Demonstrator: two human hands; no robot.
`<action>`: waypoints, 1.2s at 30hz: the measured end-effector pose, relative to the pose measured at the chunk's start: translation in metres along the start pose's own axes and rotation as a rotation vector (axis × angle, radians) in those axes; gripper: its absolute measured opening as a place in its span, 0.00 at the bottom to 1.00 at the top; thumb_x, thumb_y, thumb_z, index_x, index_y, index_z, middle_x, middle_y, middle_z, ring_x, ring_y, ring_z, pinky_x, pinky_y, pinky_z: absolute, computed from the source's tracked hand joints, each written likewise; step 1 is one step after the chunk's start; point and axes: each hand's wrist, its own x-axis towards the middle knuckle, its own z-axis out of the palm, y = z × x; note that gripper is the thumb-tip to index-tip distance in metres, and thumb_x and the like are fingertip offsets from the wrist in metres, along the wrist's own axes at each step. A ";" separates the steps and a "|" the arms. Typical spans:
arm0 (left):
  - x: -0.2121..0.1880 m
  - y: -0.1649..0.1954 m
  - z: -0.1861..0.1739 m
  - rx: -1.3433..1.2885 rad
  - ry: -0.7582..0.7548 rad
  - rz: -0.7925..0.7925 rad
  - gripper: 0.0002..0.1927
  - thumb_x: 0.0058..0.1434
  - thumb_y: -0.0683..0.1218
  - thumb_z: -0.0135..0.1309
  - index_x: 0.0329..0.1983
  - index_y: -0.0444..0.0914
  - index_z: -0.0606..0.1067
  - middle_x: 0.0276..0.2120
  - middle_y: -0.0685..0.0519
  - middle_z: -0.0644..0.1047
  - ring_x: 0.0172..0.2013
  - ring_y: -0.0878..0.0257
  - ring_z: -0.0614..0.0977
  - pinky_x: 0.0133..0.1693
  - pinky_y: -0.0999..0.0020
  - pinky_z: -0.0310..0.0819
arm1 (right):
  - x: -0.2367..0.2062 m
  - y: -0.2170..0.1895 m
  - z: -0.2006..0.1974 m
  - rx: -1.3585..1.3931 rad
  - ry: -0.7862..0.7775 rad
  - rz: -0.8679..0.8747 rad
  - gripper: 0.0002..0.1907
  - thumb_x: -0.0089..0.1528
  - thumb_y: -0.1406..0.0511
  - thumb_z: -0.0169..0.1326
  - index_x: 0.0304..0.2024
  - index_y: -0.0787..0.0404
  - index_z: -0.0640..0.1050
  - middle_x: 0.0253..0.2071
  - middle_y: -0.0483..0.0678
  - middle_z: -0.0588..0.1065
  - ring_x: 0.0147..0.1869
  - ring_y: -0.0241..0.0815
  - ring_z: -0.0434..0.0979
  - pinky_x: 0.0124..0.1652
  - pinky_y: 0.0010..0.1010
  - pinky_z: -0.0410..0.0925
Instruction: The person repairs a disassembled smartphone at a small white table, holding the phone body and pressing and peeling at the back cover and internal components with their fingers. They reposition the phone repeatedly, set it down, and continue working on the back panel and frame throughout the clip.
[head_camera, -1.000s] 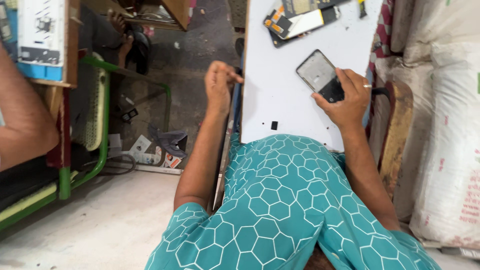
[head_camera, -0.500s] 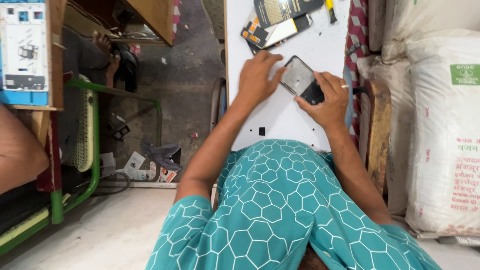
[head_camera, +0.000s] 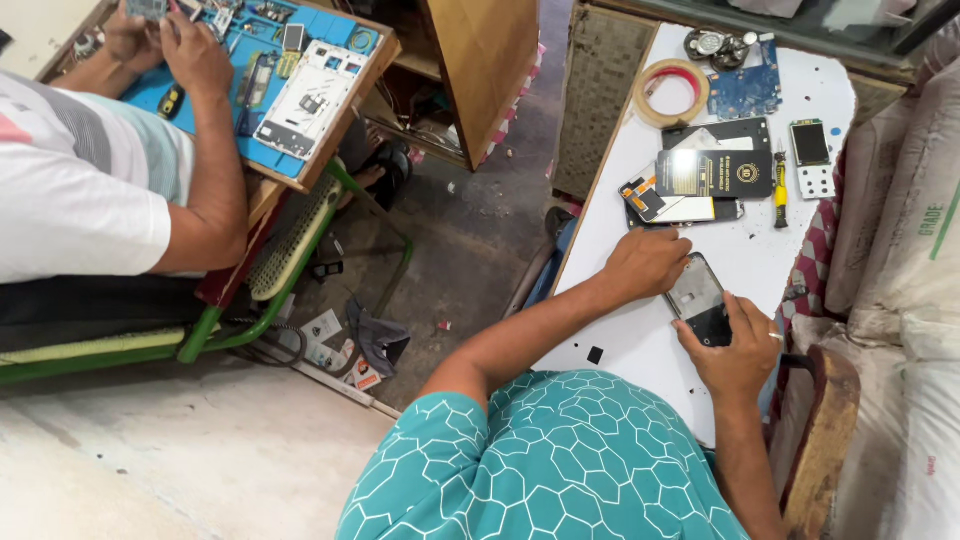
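Hands are meeting over a dark phone (head_camera: 699, 299) that is lying on the white table (head_camera: 640, 350), near its right edge. The left hand (head_camera: 645, 263) is curling its fingers against the phone's upper left side, and the right hand (head_camera: 738, 350) is gripping its lower end from below, thumb lying on the glass. Farther up the table, flat dark boxes (head_camera: 700, 180), a yellow screwdriver (head_camera: 780, 190), a roll of tape (head_camera: 670, 92) and a blue circuit board (head_camera: 745, 90) are lying well apart from the phone. At the left, another person's hands (head_camera: 165, 40) are working over a blue mat (head_camera: 240, 90).
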 end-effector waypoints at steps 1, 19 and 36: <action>0.002 -0.001 0.002 0.032 0.023 0.053 0.07 0.58 0.46 0.57 0.34 0.38 0.76 0.31 0.48 0.78 0.32 0.51 0.82 0.35 0.53 0.74 | 0.000 0.000 0.001 -0.008 0.005 -0.005 0.37 0.48 0.53 0.75 0.54 0.67 0.81 0.54 0.55 0.78 0.55 0.55 0.78 0.53 0.43 0.71; 0.020 0.016 0.009 0.206 -0.156 0.082 0.03 0.48 0.38 0.58 0.27 0.35 0.79 0.28 0.44 0.81 0.32 0.52 0.85 0.29 0.58 0.79 | -0.004 0.000 0.005 -0.014 -0.007 0.007 0.39 0.48 0.52 0.75 0.54 0.69 0.81 0.54 0.57 0.78 0.56 0.54 0.78 0.55 0.43 0.71; 0.037 0.034 0.057 0.359 -0.307 0.063 0.02 0.49 0.40 0.60 0.26 0.37 0.81 0.28 0.47 0.82 0.34 0.54 0.86 0.31 0.59 0.81 | -0.001 -0.003 0.001 -0.002 0.015 -0.007 0.40 0.49 0.49 0.75 0.55 0.70 0.81 0.52 0.57 0.78 0.55 0.55 0.77 0.55 0.43 0.71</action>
